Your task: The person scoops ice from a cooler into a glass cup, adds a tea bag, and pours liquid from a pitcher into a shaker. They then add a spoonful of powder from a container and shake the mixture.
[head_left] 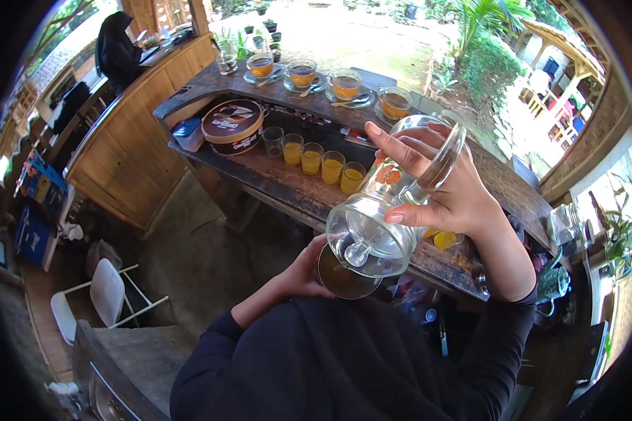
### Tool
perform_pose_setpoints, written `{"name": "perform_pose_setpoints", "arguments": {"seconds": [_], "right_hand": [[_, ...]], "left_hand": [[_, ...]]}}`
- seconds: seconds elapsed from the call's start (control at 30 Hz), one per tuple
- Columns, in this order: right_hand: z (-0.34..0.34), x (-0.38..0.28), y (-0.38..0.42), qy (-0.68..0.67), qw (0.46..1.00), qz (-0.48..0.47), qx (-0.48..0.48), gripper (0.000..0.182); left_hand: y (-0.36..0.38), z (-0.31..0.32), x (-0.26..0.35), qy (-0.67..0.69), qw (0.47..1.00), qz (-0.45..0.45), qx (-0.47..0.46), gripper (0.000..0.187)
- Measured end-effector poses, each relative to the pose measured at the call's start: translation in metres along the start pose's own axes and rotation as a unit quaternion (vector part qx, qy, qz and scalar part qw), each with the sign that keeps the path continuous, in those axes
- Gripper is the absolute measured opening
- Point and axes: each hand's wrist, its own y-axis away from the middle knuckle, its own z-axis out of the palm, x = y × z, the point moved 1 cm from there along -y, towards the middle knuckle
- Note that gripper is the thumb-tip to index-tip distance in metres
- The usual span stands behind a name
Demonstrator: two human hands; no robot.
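My right hand is closed around a clear glass pitcher that has orange flowers printed on it and a thick handle. Its round lid with a glass knob faces me, so the pitcher is tilted. Just below the lid, my left hand grips a round drinking glass; its contents are hard to make out. Past the pitcher, several small glasses of yellow-orange drink stand in a row on the lower counter, with one unfilled glass at the left end.
Glass cups of amber drink sit on saucers with spoons along the upper counter ledge. A round brown tub is at the shelf's left. White folding chair stands lower left. Another person is at a far counter.
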Motion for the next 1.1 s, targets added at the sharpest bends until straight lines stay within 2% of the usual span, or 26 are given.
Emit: {"name": "perform_pose_setpoints", "arguments": {"seconds": [0.07, 0.23, 0.3, 0.33, 0.4, 0.47, 0.53, 0.6, 0.67, 0.7, 0.83, 0.87, 0.93, 0.97, 1.0, 1.07, 1.1], "right_hand": [[-0.002, -0.001, 0.007, -0.001, 1.000, 0.025, -0.005, 0.090], [-0.006, 0.001, 0.028, 0.029, 0.997, 0.077, 0.007, 0.090], [-0.009, 0.002, 0.039, 0.046, 0.994, 0.075, 0.071, 0.080], [-0.008, 0.004, 0.045, 0.052, 0.992, 0.087, 0.071, 0.080], [-0.005, 0.008, 0.061, -0.034, 0.985, 0.129, 0.111, 0.078], [-0.007, 0.010, 0.080, -0.033, 0.980, 0.169, 0.100, 0.077], [-0.007, 0.011, 0.101, -0.146, 0.943, 0.281, 0.107, 0.082], [-0.005, 0.014, 0.124, -0.147, 0.931, 0.309, 0.130, 0.078], [-0.005, 0.010, 0.146, -0.279, 0.847, 0.374, 0.254, 0.073], [-0.006, 0.008, 0.159, -0.312, 0.819, 0.389, 0.284, 0.069], [-0.020, 0.004, 0.211, -0.269, 0.754, 0.443, 0.404, 0.072], [-0.025, 0.001, 0.221, -0.309, 0.713, 0.425, 0.464, 0.077], [-0.039, 0.002, 0.248, -0.302, 0.689, 0.396, 0.527, 0.081], [-0.047, 0.007, 0.274, -0.173, 0.705, 0.456, 0.515, 0.082], [-0.056, 0.005, 0.280, -0.254, 0.682, 0.381, 0.571, 0.082], [-0.066, 0.010, 0.304, -0.186, 0.642, 0.403, 0.625, 0.083], [-0.069, 0.017, 0.316, -0.163, 0.641, 0.392, 0.639, 0.080]], "left_hand": [[-0.005, 0.002, -0.004, 0.039, 0.999, -0.016, -0.003, 0.103], [-0.019, 0.006, -0.007, 0.042, 0.998, -0.013, -0.047, 0.103], [-0.026, 0.009, -0.009, 0.034, 0.997, -0.009, -0.066, 0.102], [-0.029, 0.011, -0.012, 0.050, 0.996, -0.002, -0.078, 0.102], [-0.039, 0.015, -0.016, 0.075, 0.992, 0.006, -0.101, 0.102], [-0.052, 0.020, -0.017, 0.062, 0.990, 0.024, -0.128, 0.102], [-0.066, 0.031, -0.025, 0.095, 0.983, 0.041, -0.151, 0.103], [-0.082, 0.043, -0.031, 0.130, 0.975, 0.058, -0.174, 0.103], [-0.101, 0.055, -0.033, 0.147, 0.967, 0.090, -0.189, 0.102], [-0.109, 0.061, -0.037, 0.154, 0.964, 0.081, -0.202, 0.101], [-0.133, 0.090, -0.050, 0.215, 0.946, 0.055, -0.235, 0.102], [-0.135, 0.098, -0.054, 0.223, 0.943, 0.057, -0.239, 0.102], [-0.136, 0.111, -0.062, 0.227, 0.943, 0.008, -0.241, 0.099], [-0.137, 0.117, -0.062, 0.230, 0.942, 0.011, -0.245, 0.099], [-0.139, 0.123, -0.062, 0.221, 0.943, -0.010, -0.249, 0.098], [-0.141, 0.134, -0.064, 0.211, 0.944, -0.029, -0.253, 0.096], [-0.142, 0.140, -0.067, 0.216, 0.943, -0.067, -0.246, 0.097]]}}
